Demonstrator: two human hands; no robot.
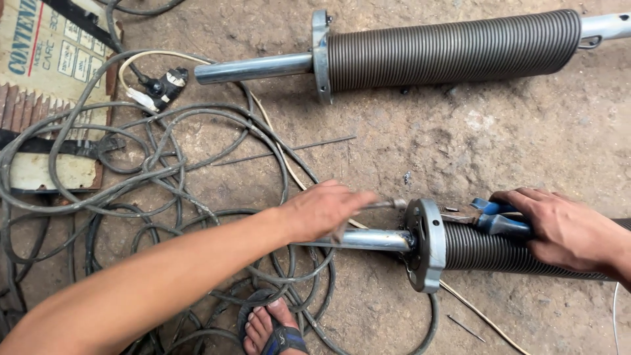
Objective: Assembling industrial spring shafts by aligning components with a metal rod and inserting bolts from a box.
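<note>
A coiled spring on a steel shaft (368, 240) lies on the concrete floor in front of me, with a round metal flange (426, 244) at the spring's end. My left hand (322, 209) grips a thin metal tool (388, 204) whose tip meets the top of the flange. My right hand (565, 230) rests on the spring (486, 255) and holds blue-handled pliers (490, 217), jaws pointing at the flange.
A second spring assembly (447, 49) lies farther away. Tangled grey cables (164, 177) cover the floor at left, beside a flattened cardboard box (39, 66). Thin rods (289, 150) lie loose. A foot in a sandal (273, 329) shows at the bottom.
</note>
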